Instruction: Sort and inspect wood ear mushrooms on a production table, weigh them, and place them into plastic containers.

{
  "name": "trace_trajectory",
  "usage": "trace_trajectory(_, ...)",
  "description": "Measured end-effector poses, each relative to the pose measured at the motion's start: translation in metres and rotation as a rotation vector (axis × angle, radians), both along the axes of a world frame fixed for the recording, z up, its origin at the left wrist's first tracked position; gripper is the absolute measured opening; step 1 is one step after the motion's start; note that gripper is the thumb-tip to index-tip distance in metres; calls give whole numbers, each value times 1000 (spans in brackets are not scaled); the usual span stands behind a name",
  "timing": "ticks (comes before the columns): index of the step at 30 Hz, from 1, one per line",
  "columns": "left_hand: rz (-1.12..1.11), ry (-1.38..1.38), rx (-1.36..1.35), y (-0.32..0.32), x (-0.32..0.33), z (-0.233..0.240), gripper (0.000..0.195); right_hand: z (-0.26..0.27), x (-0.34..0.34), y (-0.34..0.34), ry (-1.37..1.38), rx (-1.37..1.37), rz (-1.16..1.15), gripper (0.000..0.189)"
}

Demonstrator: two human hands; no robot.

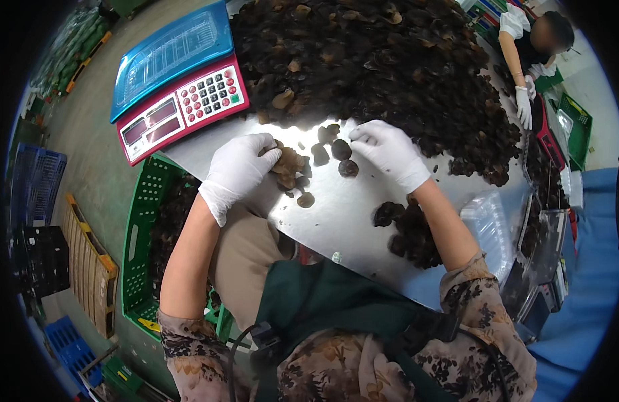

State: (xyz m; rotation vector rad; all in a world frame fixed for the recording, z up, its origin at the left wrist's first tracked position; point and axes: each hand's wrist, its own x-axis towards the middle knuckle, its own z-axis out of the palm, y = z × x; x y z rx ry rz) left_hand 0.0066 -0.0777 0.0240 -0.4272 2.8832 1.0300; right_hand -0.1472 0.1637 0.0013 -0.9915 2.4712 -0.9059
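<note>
My left hand (241, 168), in a white glove, pinches a light brown clump of wood ear fungus (289, 168) above the metal table (324, 216). White-gloved too, my right hand (390, 151) is raised by several small dark round fungus pieces (341, 149); its fingers are bent, and whether a piece is between their tips cannot be told. A large heap of dark wood ear fungus (365, 60) covers the far part of the table. Beneath my right forearm lies a smaller dark pile (415, 233).
A red and blue digital scale (204, 95) stands at the far left. Left of my legs is a green crate (138, 251) with dark pieces. Clear plastic trays (490, 226) lie right of my forearm. A co-worker's gloved hands (524, 105) are at the upper right.
</note>
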Motion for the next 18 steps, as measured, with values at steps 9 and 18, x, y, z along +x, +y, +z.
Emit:
trace_trajectory(9,53,-129,-199,2,-3,3,23,-16,13,-15,107,58,-17,24)
trace_trajectory(18,59,-119,-205,3,-2,2,25,27,15,47,-329,-83,102,24)
